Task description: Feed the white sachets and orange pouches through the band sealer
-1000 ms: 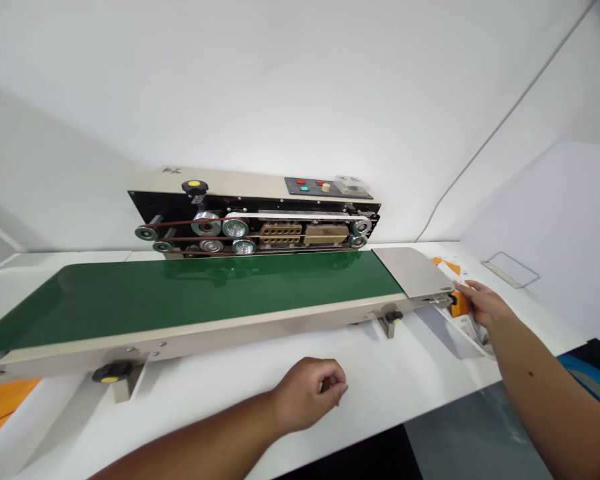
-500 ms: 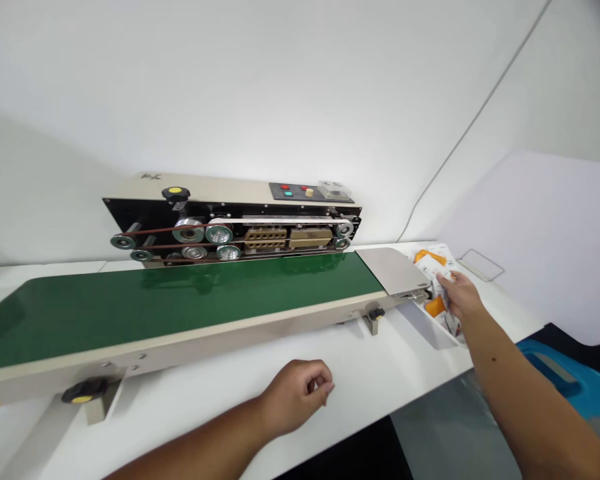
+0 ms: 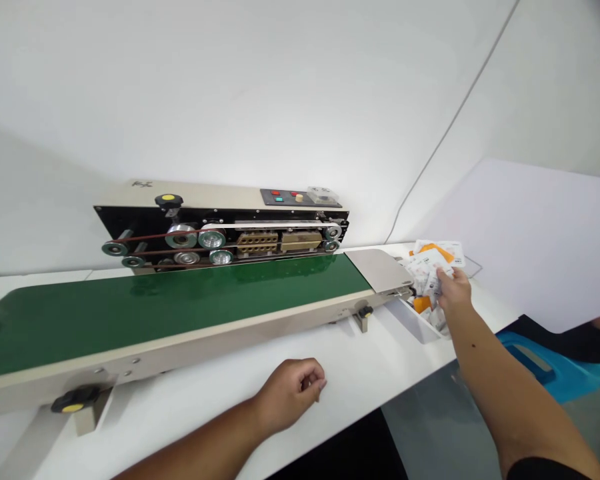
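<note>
My right hand [image 3: 455,289] pinches a white printed packet [image 3: 436,263] between thumb and fingers. It is over a white bin [image 3: 420,325] at the end of the conveyor. More white packets and some orange pieces [image 3: 422,305] lie in the bin, partly hidden by my hand. My left hand [image 3: 291,395] rests by the front of the white table with its fingers curled in and nothing visible in them. Beyond it runs the green conveyor belt [image 3: 180,303] of a band sealer [image 3: 225,230], which has a metal plate [image 3: 377,269] at its right end.
Black knobs with yellow caps sit on the sealer [image 3: 169,200] and under the conveyor [image 3: 75,400]. A white panel [image 3: 540,247] stands at the right, with a blue plastic object [image 3: 545,367] below it. Part of another person shows at the far right edge.
The view has shifted slightly, so the machine appears further left. My right hand has lifted the white packet a little above the others. My left hand keeps its curled pose.
</note>
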`<state>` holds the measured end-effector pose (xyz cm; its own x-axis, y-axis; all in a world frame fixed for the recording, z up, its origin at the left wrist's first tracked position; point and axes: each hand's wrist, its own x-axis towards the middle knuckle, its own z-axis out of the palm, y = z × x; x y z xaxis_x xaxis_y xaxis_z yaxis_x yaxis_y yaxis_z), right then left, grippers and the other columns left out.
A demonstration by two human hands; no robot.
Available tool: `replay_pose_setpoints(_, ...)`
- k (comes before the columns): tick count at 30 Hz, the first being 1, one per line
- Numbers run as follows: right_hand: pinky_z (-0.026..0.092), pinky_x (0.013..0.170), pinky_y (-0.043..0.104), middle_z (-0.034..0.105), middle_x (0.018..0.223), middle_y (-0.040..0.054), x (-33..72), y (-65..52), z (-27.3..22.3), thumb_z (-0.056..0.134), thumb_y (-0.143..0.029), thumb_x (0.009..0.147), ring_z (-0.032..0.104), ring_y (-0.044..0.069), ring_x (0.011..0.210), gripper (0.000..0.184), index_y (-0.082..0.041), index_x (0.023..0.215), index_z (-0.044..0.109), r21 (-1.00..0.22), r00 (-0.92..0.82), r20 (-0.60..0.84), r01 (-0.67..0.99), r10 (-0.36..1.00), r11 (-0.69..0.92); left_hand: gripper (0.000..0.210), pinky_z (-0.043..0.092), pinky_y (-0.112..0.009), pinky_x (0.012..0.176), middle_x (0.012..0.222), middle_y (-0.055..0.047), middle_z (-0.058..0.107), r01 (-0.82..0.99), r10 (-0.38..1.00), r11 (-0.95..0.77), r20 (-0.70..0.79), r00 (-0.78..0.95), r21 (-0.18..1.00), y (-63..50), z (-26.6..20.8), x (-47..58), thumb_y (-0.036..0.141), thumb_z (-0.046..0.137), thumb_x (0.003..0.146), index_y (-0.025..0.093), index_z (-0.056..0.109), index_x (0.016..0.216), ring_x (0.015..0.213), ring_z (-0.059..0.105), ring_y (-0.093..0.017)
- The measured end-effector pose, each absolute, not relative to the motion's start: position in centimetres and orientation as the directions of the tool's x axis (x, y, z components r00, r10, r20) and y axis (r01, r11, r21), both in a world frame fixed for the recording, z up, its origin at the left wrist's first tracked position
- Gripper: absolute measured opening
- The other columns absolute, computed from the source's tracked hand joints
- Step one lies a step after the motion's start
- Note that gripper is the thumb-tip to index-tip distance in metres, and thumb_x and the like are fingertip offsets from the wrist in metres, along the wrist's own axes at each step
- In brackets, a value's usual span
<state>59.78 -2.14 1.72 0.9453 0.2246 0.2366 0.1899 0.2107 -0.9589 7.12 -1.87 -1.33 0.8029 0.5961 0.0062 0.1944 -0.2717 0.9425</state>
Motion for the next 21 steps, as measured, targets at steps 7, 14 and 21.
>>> replay_pose_setpoints(7, 0.057, 0.063, 0.024, 0.064, 0.102, 0.0017, 60.1, -3.7, 6.3, 0.076, -0.015, 0.070, 0.068, 0.013, 0.078, 0.042, -0.021, 0.109, 0.060, -0.938, 0.959, 0.242, 0.192, 0.146, 0.290, 0.013, 0.040, -0.022, 0.060, 0.071, 0.001, 0.068, 0.202, 0.584, -0.286, 0.003, 0.812, 0.937, -1.9, -0.8, 7.1, 0.022, 0.056, 0.089, 0.017, 0.065, 0.081, 0.063, 0.056, -0.013)
replay_pose_setpoints(14, 0.057, 0.065, 0.025, 0.070, 0.093, 0.0019, 55.7, -5.8, 10.4, 0.080, -0.023, 0.066, 0.068, 0.013, 0.073, 0.036, -0.021, 0.097, 0.062, -0.898, 0.879, 0.373, 0.262, 0.297, 0.352, 0.013, 0.042, -0.023, 0.062, 0.071, 0.001, 0.066, 0.206, 0.564, -0.446, 0.094, 0.821, 0.871, -2.1, -0.7, 6.9, 0.021, 0.055, 0.091, 0.019, 0.063, 0.081, 0.064, 0.056, -0.013)
replay_pose_setpoints(21, 0.060, 0.069, 0.030, 0.072, 0.098, 0.0031, 46.7, -8.9, 10.0, 0.086, -0.043, 0.063, 0.070, 0.018, 0.080, 0.052, -0.023, 0.105, 0.064, -0.899, 0.810, 0.430, 0.342, 0.400, 0.274, 0.016, 0.049, -0.033, 0.077, 0.088, -0.006, 0.072, -0.023, 0.250, -0.865, 0.470, 0.847, 0.501, -3.0, -1.1, 6.5, 0.017, 0.050, 0.093, 0.020, 0.065, 0.098, 0.082, 0.062, -0.021)
